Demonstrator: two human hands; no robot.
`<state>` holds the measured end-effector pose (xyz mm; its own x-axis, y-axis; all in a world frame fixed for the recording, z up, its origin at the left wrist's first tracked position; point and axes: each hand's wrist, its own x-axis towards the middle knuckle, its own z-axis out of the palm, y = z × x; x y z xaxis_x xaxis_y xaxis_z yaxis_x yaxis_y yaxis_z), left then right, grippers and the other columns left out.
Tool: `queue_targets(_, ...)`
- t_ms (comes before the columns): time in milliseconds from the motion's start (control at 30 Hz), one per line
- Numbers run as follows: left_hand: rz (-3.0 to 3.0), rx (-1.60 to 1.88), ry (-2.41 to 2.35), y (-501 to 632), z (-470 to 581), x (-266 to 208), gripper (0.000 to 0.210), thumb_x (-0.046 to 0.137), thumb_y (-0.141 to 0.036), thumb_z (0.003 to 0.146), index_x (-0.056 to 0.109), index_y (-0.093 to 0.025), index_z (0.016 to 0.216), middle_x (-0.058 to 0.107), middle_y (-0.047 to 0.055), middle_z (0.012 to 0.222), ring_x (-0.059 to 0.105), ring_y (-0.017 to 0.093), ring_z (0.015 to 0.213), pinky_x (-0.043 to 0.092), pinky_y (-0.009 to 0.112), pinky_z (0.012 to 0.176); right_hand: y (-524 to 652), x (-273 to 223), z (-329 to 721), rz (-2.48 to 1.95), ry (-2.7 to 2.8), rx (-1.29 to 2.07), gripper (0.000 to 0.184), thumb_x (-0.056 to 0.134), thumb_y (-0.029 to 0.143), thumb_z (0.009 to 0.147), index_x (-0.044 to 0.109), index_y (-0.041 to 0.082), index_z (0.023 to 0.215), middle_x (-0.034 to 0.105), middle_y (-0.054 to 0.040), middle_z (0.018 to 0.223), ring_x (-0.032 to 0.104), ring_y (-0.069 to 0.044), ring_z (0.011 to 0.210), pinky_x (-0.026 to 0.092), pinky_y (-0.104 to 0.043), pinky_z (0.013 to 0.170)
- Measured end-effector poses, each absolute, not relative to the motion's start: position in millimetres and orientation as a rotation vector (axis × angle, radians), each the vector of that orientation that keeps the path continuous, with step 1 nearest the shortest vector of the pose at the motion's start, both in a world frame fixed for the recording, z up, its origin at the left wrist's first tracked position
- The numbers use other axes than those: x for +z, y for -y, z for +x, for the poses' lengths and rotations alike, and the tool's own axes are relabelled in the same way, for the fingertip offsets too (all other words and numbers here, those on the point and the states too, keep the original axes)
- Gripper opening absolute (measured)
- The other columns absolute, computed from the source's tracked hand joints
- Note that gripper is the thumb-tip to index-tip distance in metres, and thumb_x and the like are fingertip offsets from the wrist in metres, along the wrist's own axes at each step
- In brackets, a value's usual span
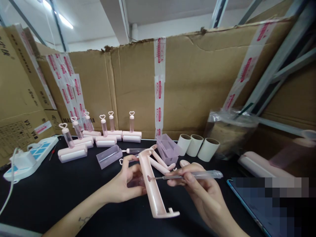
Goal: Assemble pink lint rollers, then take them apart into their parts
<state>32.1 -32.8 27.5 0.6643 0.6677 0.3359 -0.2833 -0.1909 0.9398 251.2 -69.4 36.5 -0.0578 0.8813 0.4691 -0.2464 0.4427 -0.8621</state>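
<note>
My left hand point(127, 182) is closed around a clear handle on the back of a pink lint roller housing point(156, 194), whose hollow inner side faces me at a tilt. A small peg shows at its lower end. In my right hand point(202, 189) is a screwdriver point(209, 174) with a clear handle. Its thin shaft points left, and the tip meets a darker hole at the middle of the housing. Whether a screw sits there I cannot tell. Behind the housing lie more pink parts point(159, 164) and a clear purple cover point(110, 156).
Several lint rollers with heart-topped handles point(72, 153) stand at the back left. White sticky rolls point(208, 149) and stacked purple covers point(168, 149) are at the back. A power strip point(31, 159) lies left, a blue-edged device point(249, 204) right. Cardboard point(133, 85) walls the table.
</note>
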Motion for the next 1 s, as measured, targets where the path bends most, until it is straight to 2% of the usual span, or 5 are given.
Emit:
queue_targets(67, 1.538, 0.819, -0.326, 34.6, 31.1, 30.5, 0.061, 0.065, -0.023, 0.077, 0.024, -0.027, 0.123, 0.055, 0.004, 0.103, 0.057, 0.014, 0.094, 0.045, 0.030, 0.084, 69.1, 33.6, 251.6, -0.662, 1.369, 0.995, 0.009, 0.056, 0.027, 0.086, 0.064, 0.024, 0.086, 0.069, -0.0025, 0.086, 0.069, -0.018, 0.072, 0.056, -0.030, 0.072)
queue_targets(133, 1.601, 0.737, -0.386, 36.0, 28.3, 34.6, 0.058, 0.066, -0.029, 0.076, 0.035, -0.022, 0.124, 0.056, 0.006, 0.105, 0.057, 0.019, 0.100, 0.043, 0.034, 0.088, 68.8, 32.0, 252.8, -0.676, 1.420, 0.965, 0.010, 0.054, 0.025, 0.087, 0.064, 0.024, 0.088, 0.069, -0.0024, 0.087, 0.069, -0.018, 0.073, 0.056, -0.029, 0.073)
queue_targets(267, 1.791, 0.662, -0.560, 38.0, 24.2, 39.6, 0.034, 0.063, -0.035, 0.078, 0.058, -0.013, 0.104, 0.059, 0.009, 0.102, 0.058, 0.024, 0.097, 0.045, 0.033, 0.085, 69.8, 31.5, 254.9, -0.676, 1.474, 0.928, 0.010, 0.053, 0.024, 0.087, 0.064, 0.024, 0.087, 0.070, -0.0032, 0.087, 0.069, -0.016, 0.073, 0.056, -0.027, 0.072)
queue_targets(833, 1.838, 0.645, -0.551, 37.7, 21.4, 32.4, 0.043, 0.061, -0.044, 0.077, 0.057, -0.012, 0.105, 0.060, 0.010, 0.096, 0.059, 0.021, 0.085, 0.047, 0.030, 0.077, 76.5, 38.0, 240.3, -0.780, 1.267, 1.056, 0.013, 0.064, 0.034, 0.079, 0.064, 0.021, 0.076, 0.070, -0.0048, 0.065, 0.069, -0.022, 0.066, 0.055, -0.035, 0.070)
queue_targets(1000, 1.779, 0.698, -0.545, 37.8, 24.1, 26.4, 0.046, 0.062, -0.049, 0.074, 0.059, -0.011, 0.099, 0.059, 0.008, 0.089, 0.056, 0.018, 0.077, 0.045, 0.026, 0.070, 73.9, 36.0, 240.7, -0.773, 1.216, 1.181, 0.017, 0.064, 0.038, 0.078, 0.063, 0.021, 0.075, 0.072, -0.0050, 0.073, 0.069, -0.021, 0.066, 0.055, -0.032, 0.068)
